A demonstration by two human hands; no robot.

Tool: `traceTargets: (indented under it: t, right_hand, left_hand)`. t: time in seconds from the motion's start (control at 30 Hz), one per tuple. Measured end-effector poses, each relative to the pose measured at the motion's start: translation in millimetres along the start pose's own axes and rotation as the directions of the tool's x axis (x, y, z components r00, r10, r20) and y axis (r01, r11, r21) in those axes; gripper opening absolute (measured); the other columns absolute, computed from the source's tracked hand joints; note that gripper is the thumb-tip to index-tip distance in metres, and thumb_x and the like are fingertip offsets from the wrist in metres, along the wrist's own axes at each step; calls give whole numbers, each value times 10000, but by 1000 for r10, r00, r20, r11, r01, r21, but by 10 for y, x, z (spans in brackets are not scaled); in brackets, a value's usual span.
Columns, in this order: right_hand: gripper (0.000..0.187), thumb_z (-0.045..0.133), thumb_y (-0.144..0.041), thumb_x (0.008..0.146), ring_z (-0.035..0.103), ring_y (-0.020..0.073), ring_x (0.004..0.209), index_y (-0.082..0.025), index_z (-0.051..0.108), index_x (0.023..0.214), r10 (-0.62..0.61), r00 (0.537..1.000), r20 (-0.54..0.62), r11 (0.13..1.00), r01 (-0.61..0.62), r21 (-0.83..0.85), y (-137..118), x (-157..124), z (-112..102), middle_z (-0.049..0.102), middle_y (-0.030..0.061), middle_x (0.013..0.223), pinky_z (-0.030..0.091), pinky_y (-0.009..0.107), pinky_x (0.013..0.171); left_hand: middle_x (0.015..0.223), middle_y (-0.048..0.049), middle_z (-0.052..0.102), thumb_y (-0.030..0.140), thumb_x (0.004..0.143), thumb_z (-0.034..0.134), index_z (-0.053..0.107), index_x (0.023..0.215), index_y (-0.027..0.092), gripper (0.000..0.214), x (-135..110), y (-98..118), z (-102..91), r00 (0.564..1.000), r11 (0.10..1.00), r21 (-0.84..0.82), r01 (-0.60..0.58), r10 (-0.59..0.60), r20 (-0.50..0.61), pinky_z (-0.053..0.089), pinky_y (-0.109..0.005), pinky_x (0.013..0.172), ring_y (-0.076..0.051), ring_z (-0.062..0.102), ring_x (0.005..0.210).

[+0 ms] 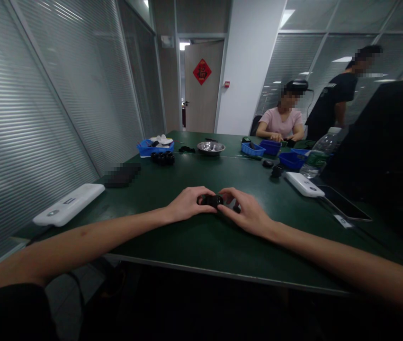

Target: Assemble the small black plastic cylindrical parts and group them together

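Note:
Over the near part of the green table, my left hand [188,203] is closed around a short black cylindrical object [214,201], its thumb along the near side. My right hand [249,213] curls in from the other side. Its thumb and index finger pinch about the object's right end. The exact kind of this shiny, rounded object cannot be made out. A small black piece [237,208] shows between the curved fingers of my right hand; whether it is held or lies on the table is unclear.
On the green table [187,246] are a steel bowl [210,148], black round parts [163,158], a filled blue basket [156,147], blue bins [291,160], a water bottle [320,154], white power banks [69,204] and a phone [345,202]. One person sits across; another stands behind.

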State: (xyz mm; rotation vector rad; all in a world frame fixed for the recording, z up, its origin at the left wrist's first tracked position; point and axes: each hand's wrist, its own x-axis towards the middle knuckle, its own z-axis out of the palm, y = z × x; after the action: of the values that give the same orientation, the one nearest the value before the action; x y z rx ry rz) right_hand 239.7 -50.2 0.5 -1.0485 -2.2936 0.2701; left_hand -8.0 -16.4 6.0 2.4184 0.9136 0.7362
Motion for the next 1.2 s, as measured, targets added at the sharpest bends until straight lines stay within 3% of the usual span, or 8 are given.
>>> traceTargets:
  t: [0.07, 0.27, 0.47, 0.67, 0.87, 1.07, 1.2]
  right_hand:
    - [308, 629, -414, 988, 684, 227, 907, -218, 601, 1224, 9, 1000, 25, 1000, -9, 4, 1, -2, -5, 711, 77, 1055, 568, 386, 783]
    - [340, 671, -273, 941, 669, 243, 979, -219, 577, 1263, -78, 997, 24, 997, 78, -6, -6, -9, 6, 670, 113, 1223, 568, 412, 826]
    - [293, 635, -410, 980, 664, 239, 928, -215, 607, 1197, 3, 1000, -7, 1000, -3, -30, -9, 6, 10, 692, 81, 1041, 570, 413, 809]
    - [320, 653, -277, 953, 637, 264, 1079, -236, 584, 1263, -104, 995, 7, 995, 104, 9, 12, -9, 4, 644, 108, 1230, 585, 411, 829]
    - [295, 651, -384, 974, 663, 242, 950, -214, 603, 1211, -18, 1000, -8, 1000, 18, 6, 0, 4, 0, 689, 85, 1069, 570, 403, 804]
    - [283, 659, -253, 950, 647, 228, 973, -216, 594, 1223, -112, 994, 12, 994, 111, 21, -6, 3, -16, 649, 103, 1201, 558, 363, 784]
    - [292, 654, -344, 969, 662, 229, 948, -210, 594, 1221, -35, 999, -5, 999, 35, 20, -2, 5, -2, 681, 96, 1137, 556, 367, 780]
  left_hand:
    - [967, -32, 677, 486, 866, 768, 717, 1181, 185, 439, 0, -9, 6, 1000, 1000, 4, -5, 5, -3, 415, -283, 695, -169, 570, 782]
    - [953, -24, 657, 474, 866, 773, 719, 1164, 187, 417, 1, -19, 14, 999, 1000, 0, -23, 23, -23, 415, -279, 701, -164, 567, 782]
    - [958, -26, 672, 447, 862, 782, 717, 1178, 186, 415, -3, -3, 11, 1000, 1000, -9, 6, -6, -8, 417, -284, 703, -167, 569, 783]
    - [950, -23, 655, 450, 865, 777, 718, 1165, 176, 410, -3, 9, -4, 1000, 1000, 8, 5, -5, -12, 413, -279, 694, -160, 555, 765]
    - [966, -31, 673, 462, 877, 762, 710, 1188, 183, 422, -5, 20, -4, 1000, 1000, 4, 17, -17, 6, 418, -285, 702, -169, 570, 783]
    - [964, -31, 663, 476, 861, 772, 718, 1164, 182, 425, 1, -11, 7, 1000, 1000, 5, -10, 10, -23, 421, -282, 700, -163, 562, 772]
    - [982, -40, 679, 478, 876, 750, 713, 1183, 181, 429, 2, 11, 4, 1000, 1000, -10, 22, -22, -1, 420, -281, 695, -169, 573, 783]
